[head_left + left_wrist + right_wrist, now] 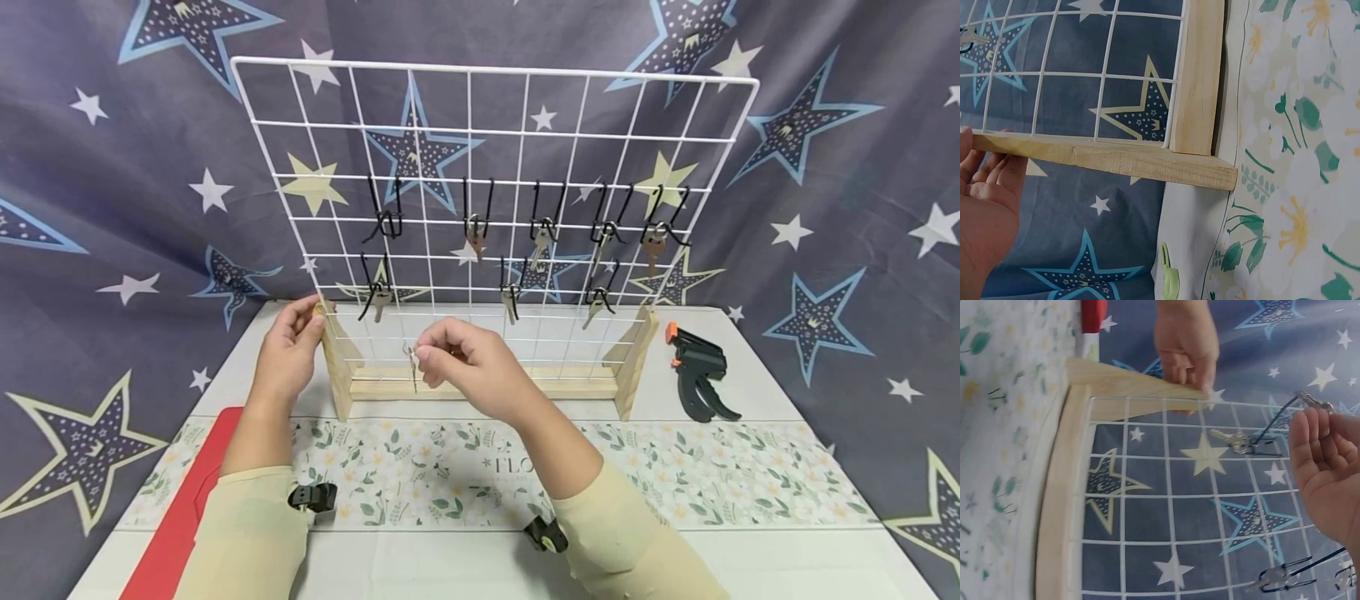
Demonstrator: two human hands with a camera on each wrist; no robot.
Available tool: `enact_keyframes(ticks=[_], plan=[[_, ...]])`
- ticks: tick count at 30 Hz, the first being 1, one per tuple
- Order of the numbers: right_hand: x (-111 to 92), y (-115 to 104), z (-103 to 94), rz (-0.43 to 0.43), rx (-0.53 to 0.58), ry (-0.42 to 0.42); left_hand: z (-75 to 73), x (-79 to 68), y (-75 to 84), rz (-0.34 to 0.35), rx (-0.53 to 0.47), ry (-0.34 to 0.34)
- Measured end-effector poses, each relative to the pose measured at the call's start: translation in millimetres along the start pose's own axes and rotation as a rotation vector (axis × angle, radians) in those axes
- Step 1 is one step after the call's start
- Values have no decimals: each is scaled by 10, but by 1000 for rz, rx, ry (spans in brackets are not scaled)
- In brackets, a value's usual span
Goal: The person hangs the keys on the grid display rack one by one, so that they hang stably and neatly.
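Note:
A white wire grid (495, 69) stands upright in a wooden base with side posts. My left hand (291, 354) grips the top of the left wooden post (337, 367), thumb in front and fingers behind in the left wrist view. In front of the grid's lower part, my right hand (472, 362) pinches a small key on a ring (413, 371), which dangles downward. Black hooks hang on the grid in two rows. Most carry keys, such as the lower-left key (379, 306) and a brown key (654, 247); the upper-left hook (386, 223) shows no key.
On the right lies a black pistol-shaped tool (701, 371) with orange tips. A flat red object (180, 508) lies by my left forearm. A floral strip (375, 475) crosses the white table before the base. A starry curtain (97, 317) hangs close behind and at both sides.

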State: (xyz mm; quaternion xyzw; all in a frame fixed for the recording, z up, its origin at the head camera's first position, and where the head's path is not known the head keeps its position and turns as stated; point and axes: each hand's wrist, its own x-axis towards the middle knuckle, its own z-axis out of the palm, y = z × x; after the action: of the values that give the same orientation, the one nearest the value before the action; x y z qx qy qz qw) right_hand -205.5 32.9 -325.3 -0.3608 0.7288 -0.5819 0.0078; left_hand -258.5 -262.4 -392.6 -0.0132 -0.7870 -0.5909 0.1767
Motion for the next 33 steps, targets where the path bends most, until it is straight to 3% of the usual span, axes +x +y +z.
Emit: enact_keyframes(ticks=[6, 14, 33], plan=[[77, -90, -6, -58, 103, 43, 6, 8, -4, -7, -12, -3], [174, -219, -22, -126, 159, 70, 6, 7, -2, -6, -7, 0], [448, -513, -63, -159, 120, 122, -5, 1, -6, 18, -21, -4]])
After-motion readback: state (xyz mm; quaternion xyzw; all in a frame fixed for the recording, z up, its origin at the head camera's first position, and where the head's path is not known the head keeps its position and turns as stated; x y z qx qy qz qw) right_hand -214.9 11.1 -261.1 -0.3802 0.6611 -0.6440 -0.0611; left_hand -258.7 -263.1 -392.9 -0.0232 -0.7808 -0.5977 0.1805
